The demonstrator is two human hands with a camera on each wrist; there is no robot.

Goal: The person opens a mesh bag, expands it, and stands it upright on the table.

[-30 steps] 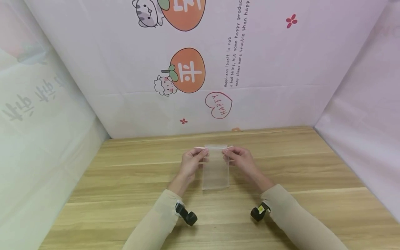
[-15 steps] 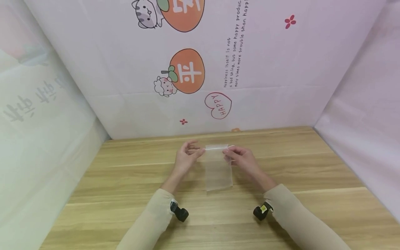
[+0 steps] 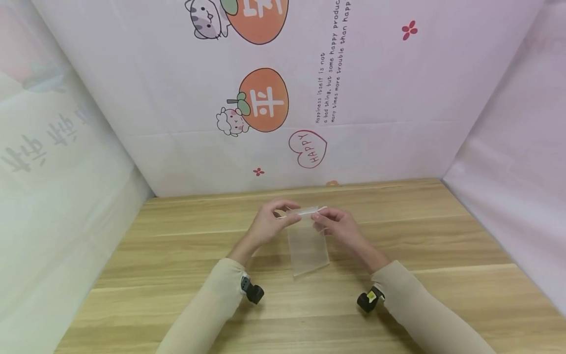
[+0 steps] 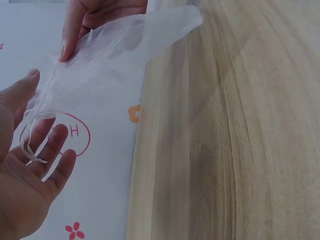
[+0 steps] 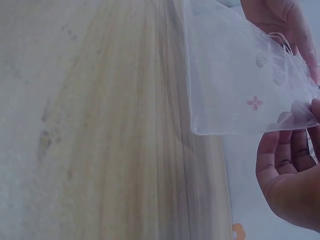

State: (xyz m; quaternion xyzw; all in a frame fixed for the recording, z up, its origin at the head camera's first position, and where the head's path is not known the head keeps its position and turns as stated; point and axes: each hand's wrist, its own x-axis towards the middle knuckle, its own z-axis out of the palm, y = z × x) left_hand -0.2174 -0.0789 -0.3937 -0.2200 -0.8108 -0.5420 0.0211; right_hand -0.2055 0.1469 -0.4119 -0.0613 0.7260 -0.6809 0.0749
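Observation:
A sheer white drawstring pouch (image 3: 308,248) hangs between both hands, its mouth away from the wearer and its lower edge slanting. At the mouth's left end, my left hand (image 3: 270,222) has its thumb on the near face and fingers behind. Thin white drawstring loops (image 4: 30,150) hang by those fingers in the left wrist view. My right hand (image 3: 340,225) pinches the mouth's right corner between thumb and forefinger, its other fingers curled behind the sheer cloth. Slight gathers run along the mouth in the right wrist view, where the pouch body (image 5: 225,75) lies flat.
A wood-grain table (image 3: 177,265) spreads under the hands. White printed cloth (image 3: 376,98) stands behind it, with more white cloth along the left (image 3: 57,196) and right (image 3: 508,172) sides. A black wrist camera (image 3: 253,291) sits on the left sleeve, another (image 3: 368,299) on the right.
My left hand slid outward to the left from the pouch mouth, then came back in over its left end. The pouch's lower edge has tilted. The right hand has barely moved.

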